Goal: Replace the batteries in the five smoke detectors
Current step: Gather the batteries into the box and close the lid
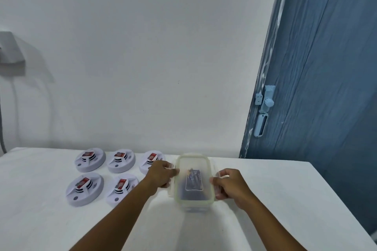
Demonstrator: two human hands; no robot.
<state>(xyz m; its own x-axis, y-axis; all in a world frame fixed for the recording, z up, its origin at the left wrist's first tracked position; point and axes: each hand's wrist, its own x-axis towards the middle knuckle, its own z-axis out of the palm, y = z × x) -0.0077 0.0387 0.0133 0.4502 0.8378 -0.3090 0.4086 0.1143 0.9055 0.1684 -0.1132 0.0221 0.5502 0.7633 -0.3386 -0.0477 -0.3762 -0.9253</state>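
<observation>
Several white round smoke detectors lie face down in two rows on the white table (265, 199), each with a red battery showing in its back; the nearest one (84, 188) is at front left, and the back right one (152, 161) is partly hidden by my left hand. A clear plastic lidded box (192, 179) with dark batteries inside stands to their right. My left hand (161, 174) grips the box's left side clip. My right hand (228, 184) grips the right side clip.
A white wall rises behind the table. A blue door (318, 87) with a pale latch stands at the right, past the table's right edge. A grey box with a cable (10, 49) hangs on the wall at far left.
</observation>
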